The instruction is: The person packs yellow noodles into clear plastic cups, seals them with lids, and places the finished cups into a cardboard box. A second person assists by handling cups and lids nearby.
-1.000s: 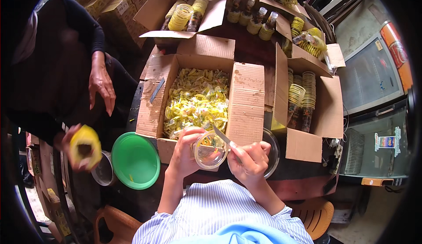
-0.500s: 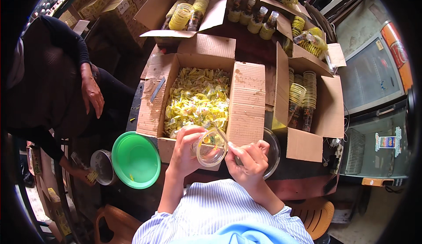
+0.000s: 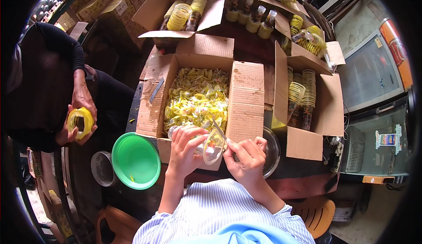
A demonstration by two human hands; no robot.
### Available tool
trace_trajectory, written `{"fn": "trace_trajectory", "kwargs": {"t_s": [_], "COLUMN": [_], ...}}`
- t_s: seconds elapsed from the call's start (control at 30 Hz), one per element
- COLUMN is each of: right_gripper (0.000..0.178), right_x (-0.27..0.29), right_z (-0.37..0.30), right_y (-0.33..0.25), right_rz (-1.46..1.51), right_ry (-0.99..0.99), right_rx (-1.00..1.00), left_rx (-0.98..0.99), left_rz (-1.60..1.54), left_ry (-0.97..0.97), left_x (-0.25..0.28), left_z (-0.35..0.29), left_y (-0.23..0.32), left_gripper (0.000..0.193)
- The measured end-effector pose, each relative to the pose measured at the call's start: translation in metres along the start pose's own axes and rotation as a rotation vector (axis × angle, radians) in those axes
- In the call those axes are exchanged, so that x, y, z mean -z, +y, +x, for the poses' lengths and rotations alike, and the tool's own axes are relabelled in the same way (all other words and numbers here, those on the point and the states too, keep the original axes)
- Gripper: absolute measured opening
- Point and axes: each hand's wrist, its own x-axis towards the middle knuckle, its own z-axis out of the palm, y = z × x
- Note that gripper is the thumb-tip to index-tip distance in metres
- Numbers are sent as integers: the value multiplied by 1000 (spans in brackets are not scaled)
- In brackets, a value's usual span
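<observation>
My left hand is wrapped round a clear plastic cup, tilted sideways with its wide mouth turned to the right. Bits of yellow and red show through its wall. Pinched in my right hand is a thin greyish strip, its upper end rising beside the cup's rim. Whether the strip touches the rim I cannot tell. Just beyond both hands stands an open cardboard box, holding a heap of small yellow-and-clear wrapped packets.
A green basin sits left of my arm, beside a grey bucket. A clear round bowl is partly behind my right hand. More cartons hold cup stacks. At left, a co-worker's hands hold a yellow, hollow-centred object.
The cup in my left hand has turned, its mouth swinging rightward, and the strip stands higher beside it. The co-worker's lower hand has come up from near the bucket to meet the other.
</observation>
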Motion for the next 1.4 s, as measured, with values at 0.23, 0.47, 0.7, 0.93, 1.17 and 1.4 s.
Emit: {"fn": "trace_trajectory", "kwargs": {"t_s": [0.23,0.47,0.7,0.93,1.17,1.4], "right_gripper": [18,15,20,18,15,17], "right_x": [-2,-8,-1,-7,-10,-12], "right_z": [-3,4,-1,0,5,-2], "right_y": [-1,9,-3,0,11,16], "right_rz": [3,-31,35,1,0,210], "right_ry": [-8,8,33,-2,-77,155], "right_rx": [-32,-86,-46,-39,-84,-188], "left_rx": [4,3,7,0,-10,161], "left_rz": [-1,-21,-13,19,-28,-236], "left_ry": [-31,-9,31,-2,-6,108], "left_x": [-1,-3,-5,-5,-6,-13], "left_z": [-2,-3,-2,-3,-5,-7], "left_y": [0,-1,-1,-2,-2,1], "left_gripper": [47,47,48,49,51,65]}}
